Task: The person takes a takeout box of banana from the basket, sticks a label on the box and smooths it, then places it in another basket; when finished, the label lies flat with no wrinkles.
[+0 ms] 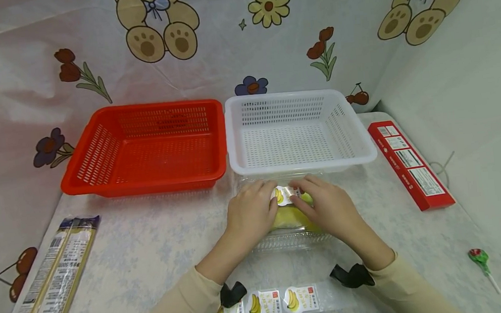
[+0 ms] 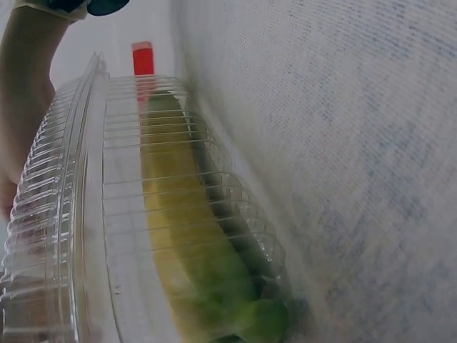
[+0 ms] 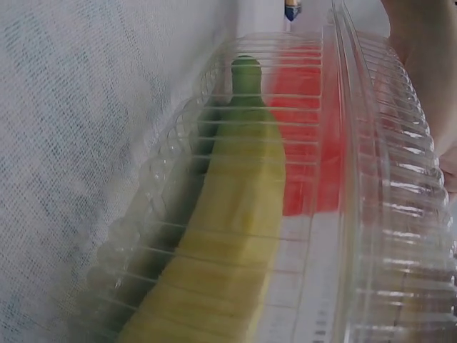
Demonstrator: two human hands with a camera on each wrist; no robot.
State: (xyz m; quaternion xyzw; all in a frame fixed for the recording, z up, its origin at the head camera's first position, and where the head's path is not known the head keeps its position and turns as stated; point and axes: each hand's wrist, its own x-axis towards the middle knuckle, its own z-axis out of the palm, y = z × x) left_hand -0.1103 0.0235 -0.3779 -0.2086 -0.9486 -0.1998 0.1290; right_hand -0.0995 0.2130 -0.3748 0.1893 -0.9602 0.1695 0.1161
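Observation:
A clear plastic clamshell box [image 1: 291, 242] with yellow-green bananas [image 1: 289, 217] inside stands on the table in front of the baskets. On its lid lies a white label [image 1: 284, 195] printed with bananas. My left hand [image 1: 250, 210] rests on the lid at the label's left side, thumb and index finger apart. At the right side, my right hand [image 1: 328, 207] touches the label with thumb and index fingertips, also apart. Both wrist views look through the ribbed box wall at a banana [image 2: 189, 229], and the hands' fingers are mostly out of sight there.
Behind the box stand a red basket [image 1: 168, 188] and a white basket [image 1: 305, 165]. A strip of banana labels [image 1: 301, 299] lies near the front edge. Long packets [image 1: 55, 273] lie at left; a red box [image 1: 412, 167] and a lollipop [image 1: 478, 256] are at right.

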